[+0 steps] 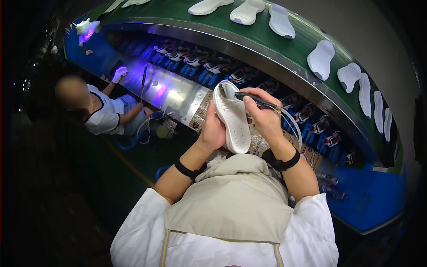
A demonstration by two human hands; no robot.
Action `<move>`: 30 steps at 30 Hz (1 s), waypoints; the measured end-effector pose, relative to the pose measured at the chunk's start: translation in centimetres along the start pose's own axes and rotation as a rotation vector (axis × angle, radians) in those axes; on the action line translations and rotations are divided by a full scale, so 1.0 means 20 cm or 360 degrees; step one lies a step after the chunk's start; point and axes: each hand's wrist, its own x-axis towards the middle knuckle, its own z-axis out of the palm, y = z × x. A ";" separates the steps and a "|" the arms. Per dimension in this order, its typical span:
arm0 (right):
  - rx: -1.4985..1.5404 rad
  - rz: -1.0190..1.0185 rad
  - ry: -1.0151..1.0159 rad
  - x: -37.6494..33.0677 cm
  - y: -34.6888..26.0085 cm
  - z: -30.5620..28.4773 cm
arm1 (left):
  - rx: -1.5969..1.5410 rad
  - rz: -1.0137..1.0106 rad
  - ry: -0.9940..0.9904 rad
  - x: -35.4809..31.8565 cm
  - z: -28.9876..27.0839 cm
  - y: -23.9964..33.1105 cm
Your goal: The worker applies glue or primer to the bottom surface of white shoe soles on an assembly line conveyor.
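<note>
A white shoe sole [235, 122] with small round holes near its heel end is held upright in front of me. My left hand [212, 129] grips its left edge, the thumb along the side. In my right hand [265, 116] is a black brush pen [242, 95] with a thin clear hose [293, 122] trailing from its rear. Its bristles [228, 90] lie against the sole's inner face near the toe end. Both my wrists wear black bands.
White soles [321, 60] lie spaced along a curved green conveyor [300, 53] with a metal edge. Beneath it, shoe uppers [240, 74] stand in a row on blue supports. A co-worker [104, 109] sits at left beside a purple-lit metal worktop [175, 95]. Plastic bottles [331, 189] lie at right.
</note>
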 end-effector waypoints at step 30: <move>-0.0484 -0.0684 -0.0640 0.02 -0.14 -0.19 | -0.0295 0.0153 -0.0132 0.20 0.03 0.05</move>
